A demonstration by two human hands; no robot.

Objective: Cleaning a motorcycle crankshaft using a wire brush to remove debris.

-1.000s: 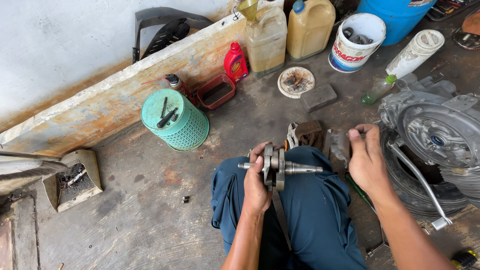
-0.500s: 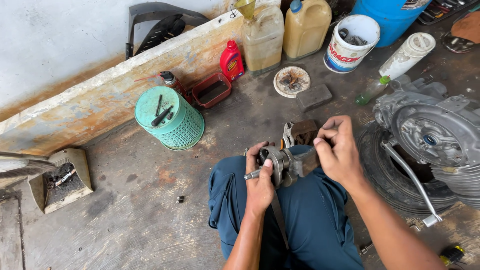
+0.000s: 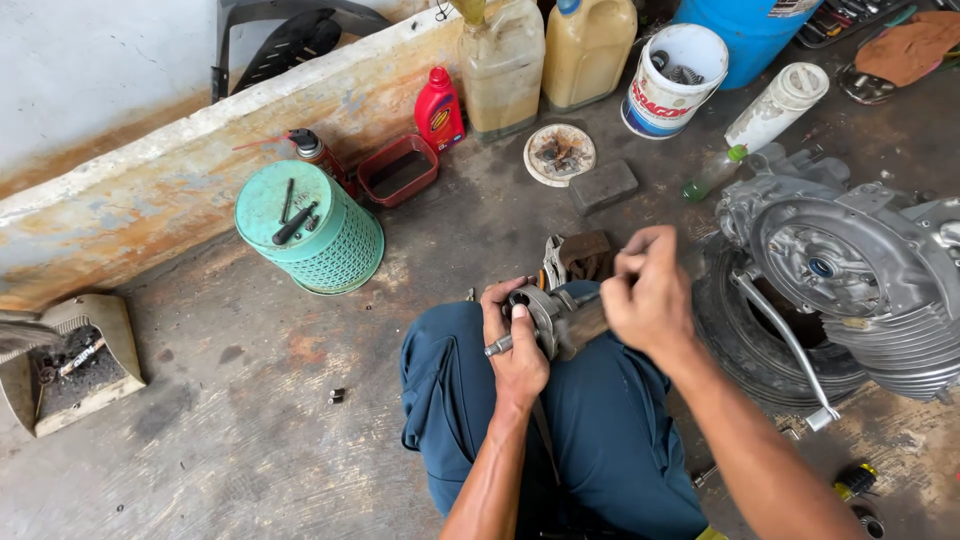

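there is one view only, so nothing is being shared with another. the head camera is looking steeply down from above the person's knees, facing forward over the concrete floor [image 3: 220, 440] towards a low wall [image 3: 150, 200] running across the upper left of the frame. it is sitting near the work: the left hand [image 3: 517, 345] and right hand [image 3: 650, 300] are filling the centre, the forearms are entering from the bottom edge, and an engine [image 3: 850, 270] is lying at the right edge.
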